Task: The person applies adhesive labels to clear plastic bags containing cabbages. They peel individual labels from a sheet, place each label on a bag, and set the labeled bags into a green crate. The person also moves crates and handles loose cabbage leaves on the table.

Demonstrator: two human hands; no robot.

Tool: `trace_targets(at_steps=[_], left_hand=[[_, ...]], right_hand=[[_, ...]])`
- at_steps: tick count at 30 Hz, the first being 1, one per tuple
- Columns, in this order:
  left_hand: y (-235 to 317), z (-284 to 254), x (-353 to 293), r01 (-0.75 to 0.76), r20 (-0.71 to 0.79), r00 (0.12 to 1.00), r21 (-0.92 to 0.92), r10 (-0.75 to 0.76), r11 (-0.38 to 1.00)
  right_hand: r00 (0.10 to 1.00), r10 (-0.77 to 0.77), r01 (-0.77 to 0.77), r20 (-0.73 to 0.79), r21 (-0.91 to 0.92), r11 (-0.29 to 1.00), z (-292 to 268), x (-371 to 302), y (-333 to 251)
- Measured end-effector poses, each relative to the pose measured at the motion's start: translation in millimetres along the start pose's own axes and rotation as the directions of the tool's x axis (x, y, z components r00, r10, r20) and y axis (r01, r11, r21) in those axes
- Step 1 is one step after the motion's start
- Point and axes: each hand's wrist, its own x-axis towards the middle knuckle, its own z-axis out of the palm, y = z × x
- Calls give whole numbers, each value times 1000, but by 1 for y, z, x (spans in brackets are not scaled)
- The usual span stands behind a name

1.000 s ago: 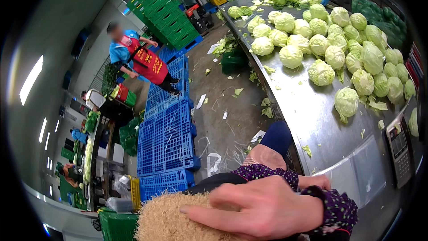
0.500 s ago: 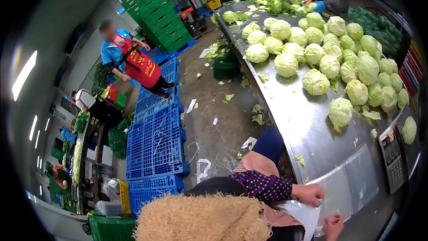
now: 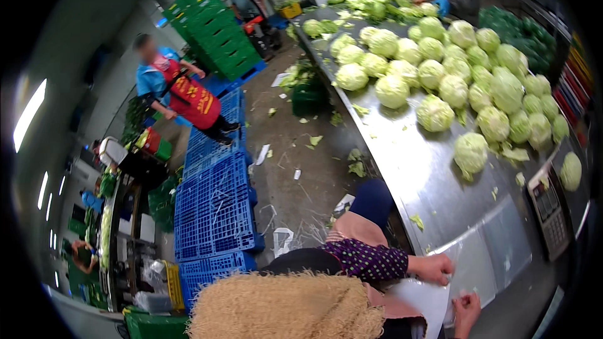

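Note:
My left hand is closed above the near end of some flat clear plastic bags on the metal table. A white sheet lies just below it, at the table's near edge. A little nearer to me, my right hand has its fingertips pinched together, with a small pale bit showing at them. What either hand grips is too small or hidden to make out. Beyond the bags, many green cabbages are heaped, and a single cabbage sits closest to them.
A scale with a keypad stands at the right of the metal table, a cabbage beside it. Loose leaves lie about. Left are blue pallets, stacked green crates and a person in a red apron. Another worker is at the far end.
The whole view has shifted slightly. My right hand has moved a little up and left, closer to my left hand, which stays closed by the plastic bags.

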Motion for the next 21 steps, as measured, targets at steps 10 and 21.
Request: trace_targets(at_steps=[10, 21], left_hand=[[7, -1, -22, 81, -60, 995, -14, -82, 997], [-18, 19, -16, 9, -71, 997, 111, -1, 994]], right_hand=[[954, 121, -71, 273, -186, 980, -19, 7, -41], [977, 85, -61, 194, -125, 990, -22, -1, -35]])
